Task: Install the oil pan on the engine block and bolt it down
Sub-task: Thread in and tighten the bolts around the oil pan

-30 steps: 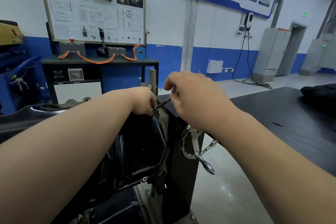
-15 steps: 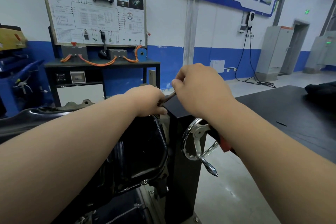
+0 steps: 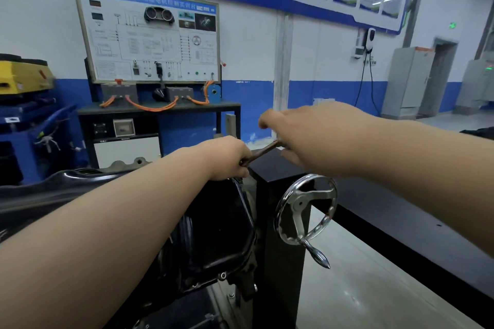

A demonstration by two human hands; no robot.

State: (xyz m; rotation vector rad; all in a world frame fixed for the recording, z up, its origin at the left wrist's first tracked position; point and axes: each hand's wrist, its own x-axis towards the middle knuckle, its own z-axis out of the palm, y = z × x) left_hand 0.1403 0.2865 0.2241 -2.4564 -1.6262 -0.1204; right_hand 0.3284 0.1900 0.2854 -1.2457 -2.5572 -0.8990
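Observation:
The glossy black oil pan (image 3: 219,232) sits against the engine block on the stand, its flange bolts (image 3: 223,275) showing along the lower edge. My left hand (image 3: 228,159) is curled over the pan's top right corner, holding the head end of a dark metal wrench (image 3: 263,151). My right hand (image 3: 302,133) grips the wrench's other end, above the stand's black column; the fastener under my left hand is hidden.
A chrome handwheel (image 3: 304,211) with a crank handle sticks out of the black stand column (image 3: 278,262) just below my right hand. A black table (image 3: 414,222) runs along the right. A training board on a bench (image 3: 157,109) stands behind, blue equipment at left.
My right hand has swung the wrench handle upward and to the right, away from the handwheel. My left hand has stayed on the pan corner. The camera has tilted up a little.

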